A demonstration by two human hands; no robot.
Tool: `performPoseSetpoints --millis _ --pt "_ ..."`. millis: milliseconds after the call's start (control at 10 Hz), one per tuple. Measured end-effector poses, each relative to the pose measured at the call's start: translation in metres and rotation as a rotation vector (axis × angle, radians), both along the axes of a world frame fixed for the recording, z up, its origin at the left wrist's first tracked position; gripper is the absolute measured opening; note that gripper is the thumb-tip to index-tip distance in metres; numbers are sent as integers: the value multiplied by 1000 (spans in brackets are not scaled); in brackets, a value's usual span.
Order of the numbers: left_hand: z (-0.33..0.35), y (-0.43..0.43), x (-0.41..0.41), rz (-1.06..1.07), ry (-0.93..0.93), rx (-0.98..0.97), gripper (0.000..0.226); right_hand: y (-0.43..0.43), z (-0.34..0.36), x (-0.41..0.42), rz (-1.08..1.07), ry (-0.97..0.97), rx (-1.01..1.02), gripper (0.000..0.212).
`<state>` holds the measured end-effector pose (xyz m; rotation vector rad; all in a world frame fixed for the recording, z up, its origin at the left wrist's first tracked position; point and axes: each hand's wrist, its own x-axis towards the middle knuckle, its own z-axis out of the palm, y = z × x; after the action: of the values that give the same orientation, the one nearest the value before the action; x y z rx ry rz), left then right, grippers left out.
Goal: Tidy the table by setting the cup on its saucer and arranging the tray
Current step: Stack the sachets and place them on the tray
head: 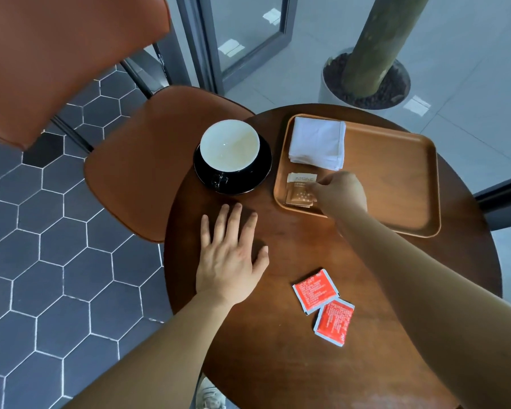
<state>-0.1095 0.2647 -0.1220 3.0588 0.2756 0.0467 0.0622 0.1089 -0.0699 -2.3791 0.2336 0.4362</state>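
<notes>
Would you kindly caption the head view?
Right hand touches brown packets in tray; cup sits on saucer.

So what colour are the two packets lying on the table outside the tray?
Red with white edges and small print, the two packets show clearly in the head view.

Orange chair (160, 149) beside table (278, 364) on hexagon-tiled floor (56, 261).

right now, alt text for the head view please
Right hand touches brown sachets on a wooden tray holding folded napkins; left hand lies flat on the round table. Cup sits on its saucer; two red packets lie loose.
</notes>
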Motion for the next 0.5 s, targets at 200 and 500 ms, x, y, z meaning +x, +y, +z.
performPoseSetpoints --millis 200,500 --pt "0 0 2 2 -5 -10 64 5 -2 -2 29 6 -69 20" --pt "0 1 0 5 -21 -23 64 6 0 -7 47 -38 -126 25"
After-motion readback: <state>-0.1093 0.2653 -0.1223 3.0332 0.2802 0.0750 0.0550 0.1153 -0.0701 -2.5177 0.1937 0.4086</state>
